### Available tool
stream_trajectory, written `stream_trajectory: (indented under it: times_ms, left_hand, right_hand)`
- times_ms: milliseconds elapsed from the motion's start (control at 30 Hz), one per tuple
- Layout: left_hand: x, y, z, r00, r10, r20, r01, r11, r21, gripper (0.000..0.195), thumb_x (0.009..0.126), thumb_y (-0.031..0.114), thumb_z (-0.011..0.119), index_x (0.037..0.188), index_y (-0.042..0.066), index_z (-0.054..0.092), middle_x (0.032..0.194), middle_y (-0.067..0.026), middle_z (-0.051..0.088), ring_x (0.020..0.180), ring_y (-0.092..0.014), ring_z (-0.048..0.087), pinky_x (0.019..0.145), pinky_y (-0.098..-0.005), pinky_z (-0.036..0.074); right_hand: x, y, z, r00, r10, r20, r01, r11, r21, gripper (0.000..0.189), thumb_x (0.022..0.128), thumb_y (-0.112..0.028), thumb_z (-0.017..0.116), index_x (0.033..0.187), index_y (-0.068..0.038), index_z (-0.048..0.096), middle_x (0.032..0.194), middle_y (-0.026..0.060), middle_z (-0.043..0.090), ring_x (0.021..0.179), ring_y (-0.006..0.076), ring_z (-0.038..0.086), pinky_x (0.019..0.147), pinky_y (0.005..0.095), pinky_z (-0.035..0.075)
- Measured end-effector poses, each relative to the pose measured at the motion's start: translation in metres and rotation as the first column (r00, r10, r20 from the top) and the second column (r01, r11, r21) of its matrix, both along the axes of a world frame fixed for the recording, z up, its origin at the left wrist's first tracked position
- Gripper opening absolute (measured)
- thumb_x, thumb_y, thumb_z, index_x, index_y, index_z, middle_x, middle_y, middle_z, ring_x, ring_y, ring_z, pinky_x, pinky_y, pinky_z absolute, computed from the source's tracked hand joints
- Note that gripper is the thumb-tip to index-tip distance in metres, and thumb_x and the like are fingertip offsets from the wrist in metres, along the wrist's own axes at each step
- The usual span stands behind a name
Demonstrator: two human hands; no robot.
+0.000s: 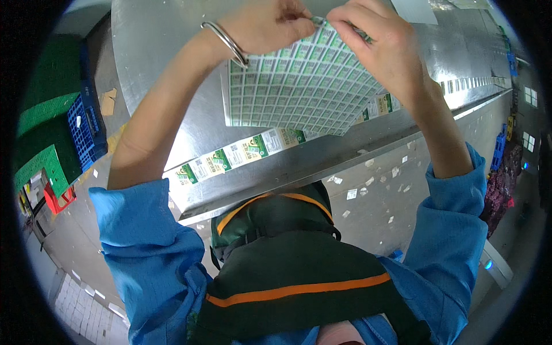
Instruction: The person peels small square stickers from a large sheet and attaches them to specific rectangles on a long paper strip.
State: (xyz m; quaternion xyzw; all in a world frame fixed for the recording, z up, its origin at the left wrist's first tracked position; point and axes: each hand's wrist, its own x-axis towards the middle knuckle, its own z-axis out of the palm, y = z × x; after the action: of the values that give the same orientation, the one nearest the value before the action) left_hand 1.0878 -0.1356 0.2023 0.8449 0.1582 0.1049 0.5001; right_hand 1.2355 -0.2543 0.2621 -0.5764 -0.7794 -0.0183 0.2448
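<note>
A sheet of small green-and-white printed labels (293, 90) hangs tilted over the metal table. My left hand (276, 26) pinches its upper edge between thumb and fingers, with a silver bangle on that wrist. Close beside it, my right hand (379, 39) grips the same edge, and the sheet bends between them. Part of that edge is hidden behind my fingers. Below the sheet, a strip of larger green-and-white labels (241, 152) lies along the near side of the table, partly covered by the sheet.
The stainless steel table (146, 56) has a raised front rim. Paper scraps (352, 194) litter the floor. At left stand a blue plastic crate (82, 129), green panels (56, 168) and a red plastic item (58, 200). Another blue crate (499, 146) is at right.
</note>
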Motion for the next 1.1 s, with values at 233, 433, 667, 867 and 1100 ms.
stream_trajectory:
  times_ms: [233,433,667,867,1100]
  left_hand:
    - [0.022,0.023,0.003,0.964,0.128,-0.233,-0.093,0.983,0.155,0.023,0.076,0.013,0.051,0.092,-0.003,0.058,0.067,-0.0105,0.06,0.061,-0.013,0.054,0.058,-0.0263,0.045]
    - [0.004,0.07,-0.054,0.864,0.43,0.262,-0.455,0.442,0.773,0.026,0.076,0.019,0.054,0.096,0.002,0.059,0.076,-0.0127,0.061,0.069,-0.021,0.059,0.066,-0.0305,0.047]
    - [-0.131,-0.155,-0.076,0.809,0.257,-0.528,-0.044,0.923,0.382,0.077,0.065,0.028,0.071,0.128,0.01,0.029,0.121,-0.0136,0.037,0.111,-0.031,0.036,0.09,-0.0454,0.03]
    - [-0.143,-0.166,-0.095,0.757,0.369,-0.539,-0.146,0.9,0.411,0.081,0.056,0.027,0.077,0.123,0.012,0.034,0.113,-0.0109,0.044,0.104,-0.028,0.042,0.085,-0.0434,0.031]
    - [-0.17,-0.139,-0.105,0.759,0.157,-0.632,-0.09,0.987,0.136,0.045,0.059,0.036,0.072,0.087,0.003,0.061,0.067,-0.0109,0.058,0.067,-0.023,0.056,0.064,-0.0355,0.043]
  right_hand:
    - [-0.004,-0.014,-0.018,0.954,-0.195,-0.229,0.163,0.975,-0.15,0.004,0.073,-0.001,0.059,0.073,-0.003,0.055,0.079,0.0051,0.055,0.06,0.0135,0.054,0.05,0.0256,0.044]
    - [0.021,-0.083,-0.042,0.228,-0.689,-0.688,0.297,0.722,-0.625,0.013,0.076,-0.014,0.062,0.085,-0.006,0.059,0.065,-0.0016,0.052,0.054,0.0044,0.045,0.046,0.0182,0.035]
    - [-0.04,-0.18,-0.141,-0.22,-0.813,-0.539,0.312,0.465,-0.829,0.033,0.073,-0.018,0.066,0.098,0.0,0.052,0.082,0.0051,0.056,0.076,0.0106,0.051,0.065,0.022,0.04]
    - [-0.046,-0.173,-0.197,0.14,-0.875,-0.463,0.514,0.464,-0.721,0.041,0.071,-0.022,0.067,0.099,0.001,0.046,0.084,0.0085,0.055,0.075,0.0167,0.052,0.067,0.0286,0.042]
    - [-0.025,-0.197,-0.165,-0.069,-0.838,-0.541,0.607,0.395,-0.689,0.023,0.076,-0.023,0.064,0.079,-0.003,0.053,0.068,0.0004,0.05,0.059,0.0093,0.047,0.051,0.0215,0.039]
